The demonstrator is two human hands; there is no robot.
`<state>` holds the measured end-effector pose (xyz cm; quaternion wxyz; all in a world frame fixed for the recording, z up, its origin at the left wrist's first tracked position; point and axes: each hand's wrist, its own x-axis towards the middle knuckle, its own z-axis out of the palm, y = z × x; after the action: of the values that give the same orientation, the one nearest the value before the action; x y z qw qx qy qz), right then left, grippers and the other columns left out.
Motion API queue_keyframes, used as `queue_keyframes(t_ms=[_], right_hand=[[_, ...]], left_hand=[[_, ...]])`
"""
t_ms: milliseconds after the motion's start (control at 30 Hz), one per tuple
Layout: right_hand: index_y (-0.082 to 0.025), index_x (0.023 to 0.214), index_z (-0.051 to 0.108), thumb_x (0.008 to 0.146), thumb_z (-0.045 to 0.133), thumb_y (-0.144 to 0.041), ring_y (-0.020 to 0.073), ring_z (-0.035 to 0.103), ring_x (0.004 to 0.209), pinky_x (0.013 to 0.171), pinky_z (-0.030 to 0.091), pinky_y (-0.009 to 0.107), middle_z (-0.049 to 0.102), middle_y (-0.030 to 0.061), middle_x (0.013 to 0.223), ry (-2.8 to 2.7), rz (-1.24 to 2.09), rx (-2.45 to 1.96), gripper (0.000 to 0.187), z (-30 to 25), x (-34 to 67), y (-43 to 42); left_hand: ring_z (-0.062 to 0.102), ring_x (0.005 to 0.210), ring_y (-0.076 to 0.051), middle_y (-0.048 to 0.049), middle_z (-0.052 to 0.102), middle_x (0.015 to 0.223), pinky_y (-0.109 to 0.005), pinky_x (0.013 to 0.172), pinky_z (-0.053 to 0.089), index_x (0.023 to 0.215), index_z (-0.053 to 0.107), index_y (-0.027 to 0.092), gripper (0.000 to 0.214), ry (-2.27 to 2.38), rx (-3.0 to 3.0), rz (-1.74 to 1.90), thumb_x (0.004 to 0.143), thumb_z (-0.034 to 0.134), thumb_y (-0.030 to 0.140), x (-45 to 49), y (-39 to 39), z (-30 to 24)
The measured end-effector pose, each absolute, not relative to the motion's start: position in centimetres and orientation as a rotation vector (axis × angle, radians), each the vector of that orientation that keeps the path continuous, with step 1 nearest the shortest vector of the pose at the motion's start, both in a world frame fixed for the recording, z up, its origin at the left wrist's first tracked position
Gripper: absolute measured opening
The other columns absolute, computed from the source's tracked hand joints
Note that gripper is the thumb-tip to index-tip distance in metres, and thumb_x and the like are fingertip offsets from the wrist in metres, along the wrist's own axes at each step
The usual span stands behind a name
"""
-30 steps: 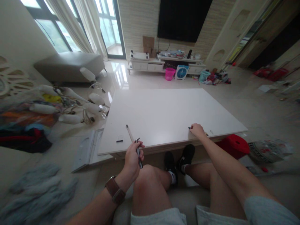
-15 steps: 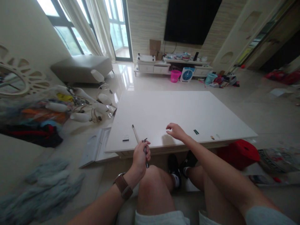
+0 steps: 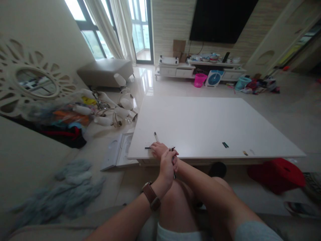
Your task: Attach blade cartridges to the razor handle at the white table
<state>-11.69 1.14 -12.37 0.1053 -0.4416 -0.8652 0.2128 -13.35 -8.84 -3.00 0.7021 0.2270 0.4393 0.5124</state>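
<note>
My left hand, with a brown watch on its wrist, is closed round a thin pen-like tool. The tool's pale tip lies over the near left edge of the white table. My right hand crosses in front of the left one. Its fingers are closed down on a small flat dark piece at the table's near left corner, and most of that piece is hidden under them. A small dark green piece and a tiny brown bit lie apart near the table's right front edge.
A red stool stands on the floor at the right. To the left, a white tray leans against the table, beside a lamp with white shades and a heap of clothes. Grey cloth lies near left. My knees are under the table's front edge.
My right hand has left the dark green piece at the right and swept left across the table onto the small flat piece. My left hand kept hold of the tool. The view turned left.
</note>
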Motion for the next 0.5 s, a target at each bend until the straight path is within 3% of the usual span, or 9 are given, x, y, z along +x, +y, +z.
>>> queue_keyframes(t_ms=[133,267,500], right_hand=[[-0.017,0.126,0.061,0.088,0.06,-0.013,0.0227,0.049,0.118,0.093,0.047,0.035,0.061,0.0118,0.126,-2.612,0.525,-1.339,0.038,-12.1,-13.0,0.5],[-0.013,0.103,0.07,0.092,0.055,-0.014,0.0237,0.052,0.111,0.09,0.047,0.035,0.065,0.0135,0.112,-2.601,0.46,-1.411,0.019,-11.9,-13.6,0.4],[-0.012,0.089,0.074,0.093,0.055,-0.016,0.0263,0.057,0.102,0.086,0.047,0.037,0.067,0.0152,0.101,-2.537,0.485,-1.448,0.02,-12.1,-13.6,0.8]], left_hand=[[0.027,0.034,-0.006,0.0085,0.036,0.046,-0.019,0.031,0.021,0.072,0.054,0.018,0.026,0.961,0.502,1.158,0.069,0.063,0.042,-13.4,-8.9,-2.8],[0.027,0.034,-0.006,0.0087,0.036,0.046,-0.018,0.031,0.021,0.072,0.053,0.018,0.025,0.967,0.48,1.143,0.069,0.062,0.041,-13.4,-9.1,-2.4],[0.026,0.035,-0.006,0.0086,0.037,0.047,-0.018,0.031,0.022,0.074,0.052,0.018,0.024,0.975,0.465,1.142,0.068,0.061,0.04,-13.3,-9.1,-2.5]])
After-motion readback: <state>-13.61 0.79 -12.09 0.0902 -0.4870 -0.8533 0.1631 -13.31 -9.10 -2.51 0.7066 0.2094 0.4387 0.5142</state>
